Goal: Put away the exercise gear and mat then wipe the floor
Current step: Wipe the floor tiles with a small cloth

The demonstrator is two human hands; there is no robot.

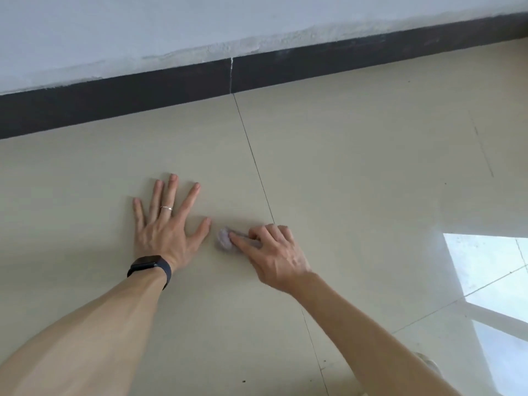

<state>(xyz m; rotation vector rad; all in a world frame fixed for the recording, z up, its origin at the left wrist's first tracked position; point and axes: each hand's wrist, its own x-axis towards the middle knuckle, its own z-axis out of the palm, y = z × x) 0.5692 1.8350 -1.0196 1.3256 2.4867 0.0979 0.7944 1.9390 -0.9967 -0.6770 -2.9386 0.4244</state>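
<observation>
My left hand (165,224) lies flat on the beige tiled floor (357,172), fingers spread, with a ring on one finger and a black band on the wrist. Just to its right, my right hand (274,252) presses a small crumpled greyish-lilac cloth (224,239) against the floor. Fingers cover most of the cloth; only its left end shows, close to my left thumb. No exercise gear or mat is in view.
A dark skirting board (171,90) runs along the base of a pale wall (200,24) beyond the hands. A tile joint (254,161) runs away from me between the hands. A bright window reflection (491,270) shines on the floor at right.
</observation>
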